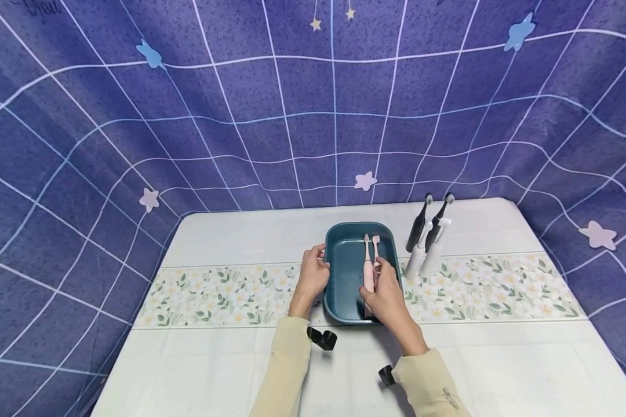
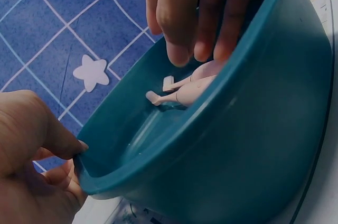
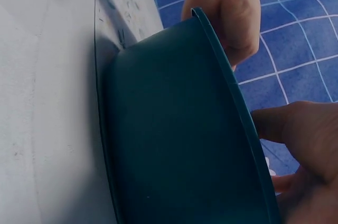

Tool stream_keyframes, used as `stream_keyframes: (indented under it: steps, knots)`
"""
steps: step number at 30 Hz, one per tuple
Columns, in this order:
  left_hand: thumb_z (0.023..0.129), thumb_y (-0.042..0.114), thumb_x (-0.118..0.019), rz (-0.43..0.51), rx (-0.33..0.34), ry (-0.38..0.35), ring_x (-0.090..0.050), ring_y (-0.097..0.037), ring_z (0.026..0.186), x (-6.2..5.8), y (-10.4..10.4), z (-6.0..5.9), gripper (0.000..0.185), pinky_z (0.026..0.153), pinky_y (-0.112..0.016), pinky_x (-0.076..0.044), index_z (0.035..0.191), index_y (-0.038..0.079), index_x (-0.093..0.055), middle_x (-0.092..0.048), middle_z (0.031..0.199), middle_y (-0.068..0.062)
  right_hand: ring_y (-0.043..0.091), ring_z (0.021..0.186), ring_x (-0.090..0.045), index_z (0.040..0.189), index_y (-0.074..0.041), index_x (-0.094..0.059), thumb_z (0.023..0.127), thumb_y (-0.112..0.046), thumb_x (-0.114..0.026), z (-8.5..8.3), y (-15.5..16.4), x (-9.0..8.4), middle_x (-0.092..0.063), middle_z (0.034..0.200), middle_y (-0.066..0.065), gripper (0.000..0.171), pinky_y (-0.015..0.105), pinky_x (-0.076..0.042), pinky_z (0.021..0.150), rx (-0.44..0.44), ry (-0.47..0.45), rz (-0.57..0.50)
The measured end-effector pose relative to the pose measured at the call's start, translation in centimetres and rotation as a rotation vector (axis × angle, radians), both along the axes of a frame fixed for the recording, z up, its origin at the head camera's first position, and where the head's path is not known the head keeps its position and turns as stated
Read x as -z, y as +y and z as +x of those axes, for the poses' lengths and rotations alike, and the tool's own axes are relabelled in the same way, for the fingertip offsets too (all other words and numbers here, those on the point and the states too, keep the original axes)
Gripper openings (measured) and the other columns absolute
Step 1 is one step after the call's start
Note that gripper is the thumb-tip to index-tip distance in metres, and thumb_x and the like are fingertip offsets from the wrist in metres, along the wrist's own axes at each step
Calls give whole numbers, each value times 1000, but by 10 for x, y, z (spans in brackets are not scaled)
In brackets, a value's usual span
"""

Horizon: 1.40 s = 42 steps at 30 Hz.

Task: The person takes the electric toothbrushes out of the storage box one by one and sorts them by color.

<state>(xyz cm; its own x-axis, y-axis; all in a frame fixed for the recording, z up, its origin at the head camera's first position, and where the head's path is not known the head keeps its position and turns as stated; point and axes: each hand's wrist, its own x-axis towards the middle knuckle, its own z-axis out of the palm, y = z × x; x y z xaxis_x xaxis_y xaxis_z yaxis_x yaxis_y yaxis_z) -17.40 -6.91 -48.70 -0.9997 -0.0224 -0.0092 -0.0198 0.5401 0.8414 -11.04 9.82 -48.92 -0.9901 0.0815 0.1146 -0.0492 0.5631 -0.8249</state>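
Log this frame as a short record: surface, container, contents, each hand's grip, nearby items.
surface: white table with a floral band across it
container: teal rectangular plastic basin
contents: two pink electric toothbrushes lying side by side, heads pointing away
left hand: grip on the basin's left rim, thumb over the edge
right hand: inside the basin, fingers on the pink toothbrush handles; whether they close round one is unclear
nearby: two black and two white electric toothbrushes standing right of the basin

Two pink toothbrushes (image 1: 369, 263) lie side by side in the teal basin (image 1: 339, 278).
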Motion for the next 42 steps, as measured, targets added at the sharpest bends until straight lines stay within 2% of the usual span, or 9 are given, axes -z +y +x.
stream_keyframes:
  steps: [3,7,14,19,24,31,34,42]
  knots:
    - [89,-2,-49,2,0,1,-48,-19,84,0,0,-1,45,82,-36,-41,134,3,-51,-49,110,-14,32,100,-53,143,5,-30,75,-8,-73,-1,-3,-1,-50,116,22,81,46,-44,86,6,-48,41]
    - [89,-2,-49,2,1,7,-49,-19,84,0,0,0,45,82,-36,-42,134,3,-51,-49,110,-14,34,107,-54,145,4,-27,76,-10,-73,-3,-6,-2,-51,122,24,84,49,-44,90,-11,-98,62]
    - [89,-3,-49,5,4,5,-49,-20,84,-2,1,0,46,83,-36,-42,134,4,-52,-49,110,-14,35,118,-53,145,2,-26,78,-9,-72,-8,-13,1,-49,133,27,82,48,-43,97,-73,-154,41]
    - [89,-3,-49,7,11,3,-49,-20,84,-2,1,0,46,81,-36,-42,134,4,-51,-49,110,-14,35,117,-54,144,5,-25,79,-10,-72,-15,-19,6,-52,128,28,81,47,-43,96,-101,-182,41]
    - [88,-4,-50,10,8,16,-50,-20,84,-1,1,1,46,80,-36,-43,134,3,-51,-49,110,-14,30,107,-60,143,6,-28,80,-11,-72,-21,-27,7,-58,120,23,78,43,-48,89,-92,-233,28]
    - [87,-4,-52,29,-2,5,-52,-20,88,-1,2,0,47,81,-36,-45,134,3,-51,-50,111,-14,18,79,-62,136,7,-38,81,-9,-71,-28,-35,10,-61,103,14,66,31,-52,67,-99,-286,-48]
    - [87,-3,-52,23,-7,-5,-52,-20,89,-1,2,-1,48,82,-35,-45,134,4,-51,-49,111,-14,16,74,-62,133,5,-43,81,-12,-71,-30,-37,10,-63,100,12,61,31,-51,69,-96,-302,-20]
    - [85,-5,-51,16,-7,7,-53,-20,87,-2,1,0,49,83,-36,-45,134,3,-51,-50,111,-15,18,78,-60,128,2,-50,82,-15,-71,-35,-39,8,-65,95,10,54,33,-48,71,-104,-324,12]
